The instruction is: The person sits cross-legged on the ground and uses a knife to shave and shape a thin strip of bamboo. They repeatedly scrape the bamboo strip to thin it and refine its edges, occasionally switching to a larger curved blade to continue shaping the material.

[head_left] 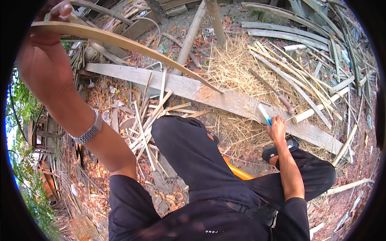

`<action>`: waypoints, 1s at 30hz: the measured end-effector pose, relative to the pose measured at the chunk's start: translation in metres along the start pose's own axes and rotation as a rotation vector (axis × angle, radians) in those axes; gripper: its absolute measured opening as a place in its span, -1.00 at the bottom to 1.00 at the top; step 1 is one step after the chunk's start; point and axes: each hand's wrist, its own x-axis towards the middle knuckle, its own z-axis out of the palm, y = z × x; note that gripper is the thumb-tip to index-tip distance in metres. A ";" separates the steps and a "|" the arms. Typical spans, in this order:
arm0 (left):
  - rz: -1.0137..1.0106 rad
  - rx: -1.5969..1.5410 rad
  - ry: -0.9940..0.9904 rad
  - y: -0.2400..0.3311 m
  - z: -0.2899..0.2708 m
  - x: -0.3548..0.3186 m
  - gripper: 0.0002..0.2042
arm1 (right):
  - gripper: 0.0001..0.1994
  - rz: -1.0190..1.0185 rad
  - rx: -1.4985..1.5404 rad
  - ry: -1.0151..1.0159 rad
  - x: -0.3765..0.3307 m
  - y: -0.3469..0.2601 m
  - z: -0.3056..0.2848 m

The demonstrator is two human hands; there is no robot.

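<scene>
My left hand (47, 60) is raised at the upper left, its fingers closed round one end of a long, thin wooden strip (128, 46). The strip slants down to the right, and its far tip meets the grey plank (169, 82) lying in front of me. Down by the plank's right half, my right hand (277, 127) grips a small knife (263, 111) by its blue handle, the pale blade pointing up and away. Beyond that hand rests a long dark-bladed tool (284, 101) with a brown wooden handle. A bamboo piece (306, 115) lies across the plank beside it.
Pale shavings (233, 66) heap behind and below the plank. Split sticks (149, 120) lie scattered left of my knees. Long strips (289, 76) and weathered boards (285, 35) are piled at the right. Upright poles (216, 22) stand at the back. Something orange (240, 170) shows beneath my legs.
</scene>
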 end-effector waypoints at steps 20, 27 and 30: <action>-0.064 -0.581 -0.227 -0.020 0.088 -0.161 -0.64 | -0.73 0.292 1.010 0.004 -0.071 -0.103 -0.204; 0.075 0.055 -0.510 0.016 0.046 -0.146 -0.72 | -0.66 0.340 1.047 -0.084 -0.077 -0.127 -0.230; -0.275 -0.066 -0.408 0.035 0.029 -0.146 -0.83 | -0.62 0.148 1.051 -0.079 -0.075 -0.163 -0.268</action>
